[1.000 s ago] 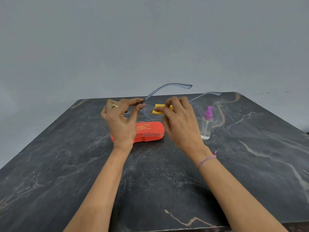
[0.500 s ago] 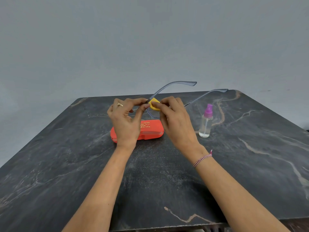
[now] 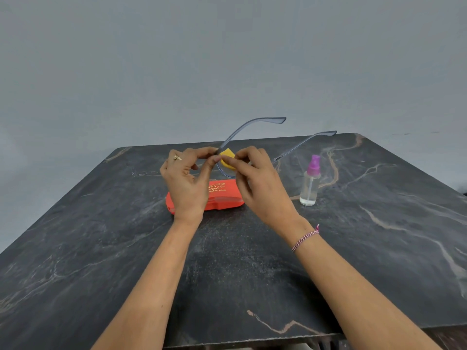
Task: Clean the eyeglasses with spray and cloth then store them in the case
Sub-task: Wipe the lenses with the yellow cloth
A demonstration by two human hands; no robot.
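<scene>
Head camera, mid-frame: left hand (image 3: 187, 184) pinches the eyeglasses (image 3: 270, 120) at a frame corner; right hand (image 3: 261, 184) pinches a yellow cloth (image 3: 228, 158) against one lens. Just behind lies the orange case (image 3: 225, 199). Temples run away toward upper right, near the spray bottle (image 3: 310, 184).

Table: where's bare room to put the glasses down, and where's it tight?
Bare table left of the orange case; also right of the spray bottle, and the near strip between the forearms. Crowded: centre, where left hand and right hand hold the eyeglasses and yellow cloth above the case.
</scene>
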